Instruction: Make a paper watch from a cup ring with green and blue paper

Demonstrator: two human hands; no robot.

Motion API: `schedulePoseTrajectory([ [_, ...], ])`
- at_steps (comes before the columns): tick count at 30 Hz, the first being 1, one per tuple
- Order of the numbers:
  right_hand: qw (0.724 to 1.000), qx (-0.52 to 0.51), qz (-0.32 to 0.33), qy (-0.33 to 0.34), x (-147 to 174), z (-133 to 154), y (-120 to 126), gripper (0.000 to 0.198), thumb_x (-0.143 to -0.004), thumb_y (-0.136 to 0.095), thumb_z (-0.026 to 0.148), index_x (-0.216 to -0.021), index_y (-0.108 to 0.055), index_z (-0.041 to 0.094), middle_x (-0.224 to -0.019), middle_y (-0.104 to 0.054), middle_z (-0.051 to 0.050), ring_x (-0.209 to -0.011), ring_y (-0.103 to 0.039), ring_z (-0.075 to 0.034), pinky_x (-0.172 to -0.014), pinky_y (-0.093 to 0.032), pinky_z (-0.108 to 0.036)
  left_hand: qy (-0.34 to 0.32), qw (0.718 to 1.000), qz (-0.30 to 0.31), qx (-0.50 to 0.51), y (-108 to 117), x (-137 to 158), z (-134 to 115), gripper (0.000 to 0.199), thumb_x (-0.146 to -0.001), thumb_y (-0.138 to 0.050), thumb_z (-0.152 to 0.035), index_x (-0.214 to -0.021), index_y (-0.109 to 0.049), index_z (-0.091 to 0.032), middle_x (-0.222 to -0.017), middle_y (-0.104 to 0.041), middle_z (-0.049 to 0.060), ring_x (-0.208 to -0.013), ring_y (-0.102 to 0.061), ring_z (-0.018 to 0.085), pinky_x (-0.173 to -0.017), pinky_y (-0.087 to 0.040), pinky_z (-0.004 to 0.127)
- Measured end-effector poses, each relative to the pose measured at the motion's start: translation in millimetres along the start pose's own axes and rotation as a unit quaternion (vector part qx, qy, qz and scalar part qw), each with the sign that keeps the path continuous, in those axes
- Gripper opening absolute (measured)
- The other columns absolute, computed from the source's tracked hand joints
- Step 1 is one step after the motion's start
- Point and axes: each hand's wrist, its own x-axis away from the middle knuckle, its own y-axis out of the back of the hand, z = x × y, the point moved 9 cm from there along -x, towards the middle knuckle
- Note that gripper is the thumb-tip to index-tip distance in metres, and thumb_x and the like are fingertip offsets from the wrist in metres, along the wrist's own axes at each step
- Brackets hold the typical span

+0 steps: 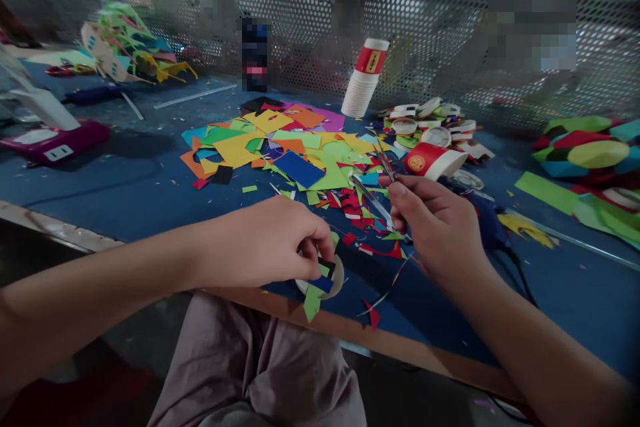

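Observation:
My left hand (293,237) reaches over a small white paper cup piece (340,277) near the table's front edge. Its fingers are bent together at the green, black and blue paper strips (320,284) lying across this piece; whether they grip a strip is hidden. My right hand (433,217) pinches a thin metal tool with two pointed prongs (385,159), tips directed away from me. Beside those fingers lies a long, shiny grey strip or blade (373,202). Small red and green paper scraps (357,207) are strewn between the hands.
Coloured paper sheets (240,147) are heaped mid-table. Behind stand stacked paper cups (361,90); cut cup parts (435,127) and a red-and-white cup (435,161) lie right. A dark blue tool with a cord (493,223) lies beyond my right wrist. A purple-based device (57,140) stands left.

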Motion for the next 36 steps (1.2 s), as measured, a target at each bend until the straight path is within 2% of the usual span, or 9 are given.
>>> schedulePoseTrajectory([
  [6,1.0,0.0,0.007,0.005,2,3,-3,0.028,-0.087,-0.079,0.051,-0.08,-0.076,0.024,-0.062,-0.056,0.003,-0.058,-0.046,-0.014,-0.055,-0.034,-0.031,0.027,0.999,-0.003,-0.037,1,-1,2,0.021,-0.08,-0.07,-0.011,-0.096,-0.076,-0.023,-0.08,-0.082,-0.007,-0.07,-0.072,0.013,-0.06,-0.043,0.023],
  [14,0.999,-0.039,0.015,0.002,2,7,-6,0.019,-0.084,-0.08,0.045,-0.085,-0.08,0.026,-0.062,-0.058,0.004,-0.056,-0.047,-0.013,-0.054,-0.037,-0.03,0.024,0.998,-0.011,-0.063,1,-5,0,0.022,-0.081,-0.07,-0.007,-0.095,-0.073,-0.024,-0.081,-0.08,-0.007,-0.074,-0.07,0.015,-0.063,-0.041,0.025],
  [16,0.999,-0.043,0.016,0.002,2,6,-6,0.02,-0.084,-0.08,0.045,-0.085,-0.08,0.026,-0.062,-0.058,0.004,-0.056,-0.047,-0.013,-0.054,-0.037,-0.03,-0.004,0.997,-0.036,-0.066,5,-1,-1,0.02,-0.084,-0.07,-0.008,-0.097,-0.073,-0.023,-0.082,-0.079,-0.007,-0.074,-0.07,0.014,-0.066,-0.042,0.025],
  [19,0.999,-0.042,0.013,-0.001,3,6,-5,0.02,-0.084,-0.08,0.045,-0.088,-0.081,0.026,-0.061,-0.059,0.004,-0.055,-0.047,-0.013,-0.053,-0.036,-0.03,-0.12,0.983,-0.113,-0.078,14,17,-14,0.014,-0.096,-0.064,-0.012,-0.095,-0.072,-0.023,-0.088,-0.077,-0.005,-0.08,-0.068,0.014,-0.071,-0.043,0.025],
  [21,1.0,-0.03,0.01,-0.003,4,8,-4,0.02,-0.084,-0.079,0.046,-0.086,-0.081,0.025,-0.061,-0.059,0.004,-0.054,-0.048,-0.013,-0.052,-0.036,-0.029,-0.181,0.967,-0.149,-0.102,15,30,-21,0.021,-0.102,-0.057,-0.012,-0.096,-0.075,-0.023,-0.093,-0.076,-0.002,-0.086,-0.068,0.015,-0.075,-0.045,0.025],
  [25,0.998,0.058,0.009,0.024,4,20,0,0.023,-0.082,-0.078,0.047,-0.082,-0.081,0.024,-0.064,-0.064,0.001,-0.059,-0.052,-0.016,-0.055,-0.04,-0.029,-0.14,0.968,-0.11,-0.176,3,27,-19,0.011,-0.095,-0.078,-0.013,-0.096,-0.081,-0.023,-0.096,-0.076,0.001,-0.091,-0.07,0.02,-0.079,-0.048,0.03],
  [30,0.967,0.226,0.028,0.112,2,35,3,0.026,-0.084,-0.077,0.047,-0.081,-0.081,0.022,-0.074,-0.072,-0.004,-0.065,-0.06,-0.019,-0.062,-0.041,-0.033,-0.057,0.974,-0.026,-0.22,-4,3,-21,0.009,-0.086,-0.089,-0.017,-0.086,-0.082,-0.023,-0.089,-0.074,0.001,-0.089,-0.069,0.022,-0.075,-0.048,0.031],
  [34,0.914,0.365,0.046,0.169,0,37,3,0.021,-0.085,-0.078,0.04,-0.084,-0.083,0.019,-0.079,-0.07,-0.008,-0.074,-0.066,-0.026,-0.067,-0.044,-0.036,-0.021,0.975,0.009,-0.222,-7,-5,-20,0.009,-0.087,-0.086,-0.016,-0.084,-0.081,-0.023,-0.089,-0.075,0.001,-0.09,-0.069,0.022,-0.077,-0.048,0.032],
  [36,0.888,0.427,0.062,0.162,-1,32,3,0.023,-0.086,-0.08,0.04,-0.083,-0.084,0.018,-0.083,-0.071,-0.011,-0.083,-0.068,-0.032,-0.073,-0.047,-0.04,-0.015,0.976,0.016,-0.219,-8,-5,-17,0.009,-0.087,-0.085,-0.015,-0.084,-0.082,-0.023,-0.089,-0.076,0.001,-0.091,-0.069,0.023,-0.078,-0.048,0.033],
])
